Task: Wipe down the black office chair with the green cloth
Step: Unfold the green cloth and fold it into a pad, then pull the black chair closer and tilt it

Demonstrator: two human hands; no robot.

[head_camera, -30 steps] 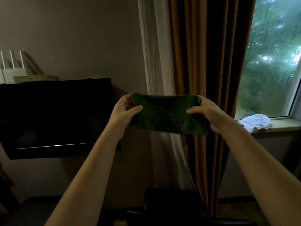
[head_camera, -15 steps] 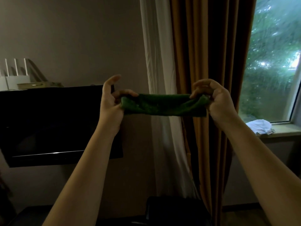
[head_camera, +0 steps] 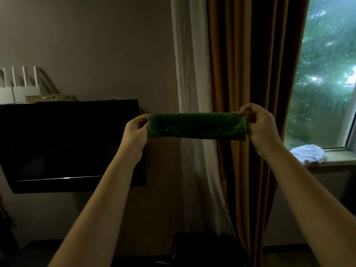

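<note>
Green cloth [head_camera: 196,125], folded into a long narrow band, hangs in the air stretched level between two raised hands, both forearms reaching out in front of the person. The left hand [head_camera: 135,132] grips the band's left end, its fingers wrapped round behind the fabric where I can't see them. The right hand [head_camera: 262,126] pinches the right end, with the fingers curled over the top edge. The band looks taut from one grip to the other. Straight below the grip and well apart from it, the dark back of the black office chair [head_camera: 202,247] shows at the bottom of the view, with neither hand nor cloth touching it. Behind the grip hang a white sheer curtain [head_camera: 190,74] and a brown curtain [head_camera: 250,74]. Beyond the left hand a black television [head_camera: 67,143] is mounted on the wall, with a white router [head_camera: 19,91] on top of it. Past the right hand is the window [head_camera: 327,74], and lower than that hand a crumpled white rag [head_camera: 308,153] lies on the windowsill [head_camera: 341,157].
</note>
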